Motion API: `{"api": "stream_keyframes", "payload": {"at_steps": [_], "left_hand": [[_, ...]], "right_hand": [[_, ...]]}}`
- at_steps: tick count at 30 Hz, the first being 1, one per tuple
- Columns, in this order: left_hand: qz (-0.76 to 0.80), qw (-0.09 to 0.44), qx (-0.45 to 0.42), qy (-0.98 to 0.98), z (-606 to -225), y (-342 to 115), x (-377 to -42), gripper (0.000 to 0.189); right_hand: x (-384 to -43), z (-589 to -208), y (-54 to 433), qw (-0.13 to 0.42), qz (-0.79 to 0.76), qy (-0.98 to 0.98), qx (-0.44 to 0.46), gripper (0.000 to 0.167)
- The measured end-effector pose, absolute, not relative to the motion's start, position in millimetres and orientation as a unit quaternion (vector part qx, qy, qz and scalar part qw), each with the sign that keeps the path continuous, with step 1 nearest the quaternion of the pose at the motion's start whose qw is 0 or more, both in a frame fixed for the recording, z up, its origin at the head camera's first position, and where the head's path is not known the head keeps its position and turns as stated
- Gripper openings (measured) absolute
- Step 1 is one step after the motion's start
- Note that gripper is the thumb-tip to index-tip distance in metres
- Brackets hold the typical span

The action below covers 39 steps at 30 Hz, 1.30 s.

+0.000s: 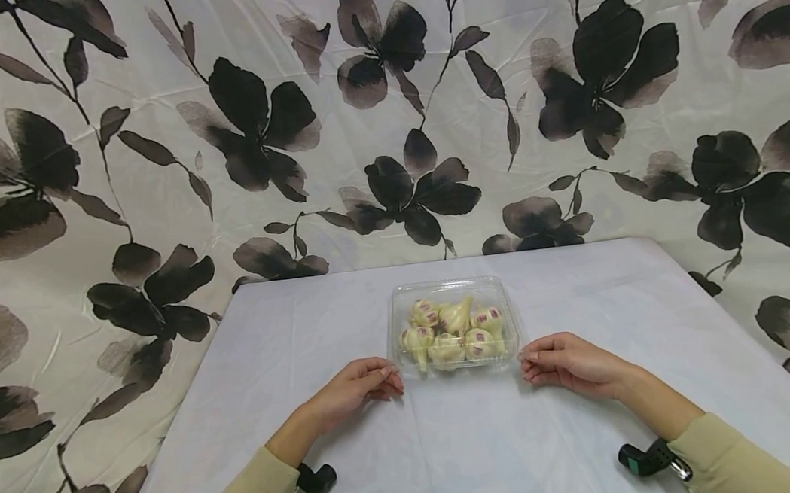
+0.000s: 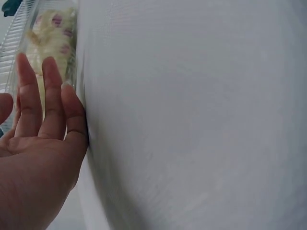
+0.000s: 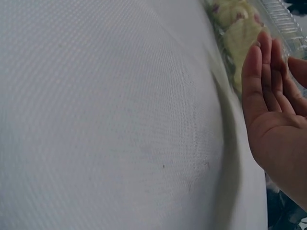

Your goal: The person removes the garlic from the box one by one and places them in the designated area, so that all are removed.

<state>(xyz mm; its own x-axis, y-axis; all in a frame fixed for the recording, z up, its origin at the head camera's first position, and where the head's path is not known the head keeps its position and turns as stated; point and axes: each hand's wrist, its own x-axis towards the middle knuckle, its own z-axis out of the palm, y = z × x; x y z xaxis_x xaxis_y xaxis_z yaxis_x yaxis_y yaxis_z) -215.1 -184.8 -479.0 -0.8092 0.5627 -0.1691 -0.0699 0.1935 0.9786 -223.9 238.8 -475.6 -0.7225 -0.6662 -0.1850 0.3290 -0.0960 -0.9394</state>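
Note:
A clear plastic clamshell box (image 1: 453, 285) sits on the table with its lid down. Inside lie several pale yellow, bulb-shaped pieces (image 1: 455, 317) with purple-red marks, some with a tapered neck. My left hand (image 1: 358, 388) rests by the box's front left corner, fingers loosely bent and holding nothing. At the front right corner, my right hand (image 1: 572, 364) has its fingertips close to the box's edge, also holding nothing. Both wrist views show relaxed fingers, spread a little on the left hand (image 2: 43, 143) and side by side on the right hand (image 3: 276, 110).
A white cloth (image 1: 448, 447) covers the table. Behind it hangs a pale curtain (image 1: 489, 14) with dark flowers, just past the table's back edge. A small black device (image 1: 316, 480) is strapped at the left wrist and another black device (image 1: 644, 459) at the right.

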Motion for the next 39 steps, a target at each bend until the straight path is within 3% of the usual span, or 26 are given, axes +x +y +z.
{"api": "stream_keyframes", "payload": {"at_steps": [26, 39], "left_hand": [[0.653, 0.266, 0.15, 0.694, -481, -182, -212, 0.038], [0.707, 0.271, 0.143, 0.637, -487, -181, -207, 0.033]], "right_hand": [[-214, -475, 228, 0.262, -0.674, 0.672, -0.159, 0.033], [-215, -470, 228, 0.289, -0.683, 0.655, -0.145, 0.032]]}}
